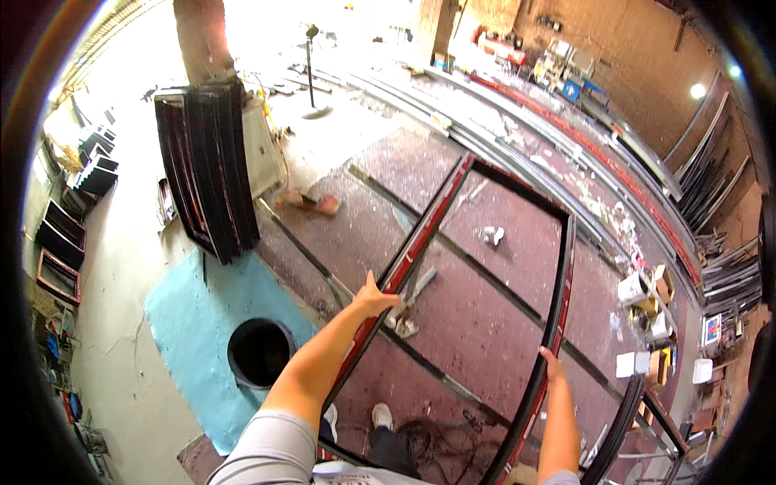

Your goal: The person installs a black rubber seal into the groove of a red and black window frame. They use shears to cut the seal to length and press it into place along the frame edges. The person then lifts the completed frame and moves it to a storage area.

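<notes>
A long black rectangular frame [554, 301] with red strips along its outer sides stretches away in front of me, tilted. My left hand [377, 300] grips its left rail, thumb on the inner side and fingers wrapped over the edge. On the right rail, nearer to me, my right hand [552, 365] is closed round the bar; its fingers are partly hidden. Through the opening, dark bars [491, 283] show below, crossing the reddish-brown surface. The near end of the frame is partly hidden by my left arm and body.
A stack of black frames [206, 170] leans at a pillar on the left. Nearby, a black bucket [283, 353] stands on a blue sheet [190, 323]. Long metal profiles [533, 153] lie along the far right. Another black frame [618, 428] stands at lower right, cables [440, 449] near my feet.
</notes>
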Available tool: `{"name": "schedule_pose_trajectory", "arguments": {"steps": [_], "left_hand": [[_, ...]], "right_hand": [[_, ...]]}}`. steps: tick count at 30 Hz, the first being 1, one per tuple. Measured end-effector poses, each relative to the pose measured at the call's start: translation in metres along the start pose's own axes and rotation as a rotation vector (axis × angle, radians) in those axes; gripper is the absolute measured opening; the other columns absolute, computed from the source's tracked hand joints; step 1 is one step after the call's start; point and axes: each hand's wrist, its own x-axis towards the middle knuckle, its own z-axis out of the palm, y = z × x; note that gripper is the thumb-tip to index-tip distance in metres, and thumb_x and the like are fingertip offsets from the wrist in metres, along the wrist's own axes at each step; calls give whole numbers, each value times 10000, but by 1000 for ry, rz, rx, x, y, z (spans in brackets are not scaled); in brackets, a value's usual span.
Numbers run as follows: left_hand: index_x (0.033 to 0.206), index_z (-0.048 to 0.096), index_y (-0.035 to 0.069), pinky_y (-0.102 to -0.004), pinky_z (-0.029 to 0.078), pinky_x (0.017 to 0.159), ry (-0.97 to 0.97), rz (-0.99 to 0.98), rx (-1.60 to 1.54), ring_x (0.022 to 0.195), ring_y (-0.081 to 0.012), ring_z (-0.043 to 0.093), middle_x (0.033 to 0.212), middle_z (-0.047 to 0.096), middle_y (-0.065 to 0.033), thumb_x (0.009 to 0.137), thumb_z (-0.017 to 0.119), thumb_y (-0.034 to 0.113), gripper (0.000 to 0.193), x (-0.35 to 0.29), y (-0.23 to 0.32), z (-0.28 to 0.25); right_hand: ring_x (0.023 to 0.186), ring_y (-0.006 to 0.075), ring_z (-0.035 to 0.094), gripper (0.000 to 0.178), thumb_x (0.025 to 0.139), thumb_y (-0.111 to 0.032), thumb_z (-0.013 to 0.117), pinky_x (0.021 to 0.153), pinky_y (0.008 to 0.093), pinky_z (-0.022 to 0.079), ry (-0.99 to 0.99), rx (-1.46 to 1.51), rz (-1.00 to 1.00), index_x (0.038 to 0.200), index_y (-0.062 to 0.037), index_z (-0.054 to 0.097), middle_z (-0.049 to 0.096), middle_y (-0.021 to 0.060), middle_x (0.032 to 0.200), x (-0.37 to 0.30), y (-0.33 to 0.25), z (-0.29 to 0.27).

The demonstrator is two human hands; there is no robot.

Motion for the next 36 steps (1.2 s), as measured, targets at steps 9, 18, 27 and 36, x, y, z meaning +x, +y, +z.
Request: {"name": "schedule_pose_trajectory", "arguments": {"steps": [9,18,27,36], "left_hand": [[1676,111,-48,-394,540,948,237,279,-75,1190,-347,641,1403,590,-304,684,897,454,1361,-81,-38,-92],[1462,418,-85,-379,588,782,614,639,-314,938,-251,681,1111,651,-170,739,912,282,949,-327,-99,-322],[1519,338,-13,-312,574,772,1083,855,-470,951,-134,639,1170,595,-100,871,859,142,845,-606,-308,-473],[1464,426,15,-288,567,857,1659,754,-538,1035,-160,627,1244,595,-82,839,897,87,786,-756,-503,-539]], "right_hand": [[965,234,650,722,815,-484,875,879,370,531,-148,102,-200,1269,38,671,679,88,1116,-64,-102,16],[1009,181,632,861,841,-610,825,858,336,523,-281,158,-508,1471,-74,587,650,34,1203,-322,-294,161],[1095,232,612,834,887,-560,794,961,382,503,-549,433,-726,1520,-96,513,622,41,1223,-583,-378,362],[866,190,632,674,880,-546,813,756,353,542,-1091,546,-711,1327,-88,601,614,28,971,-781,-405,653]]}}
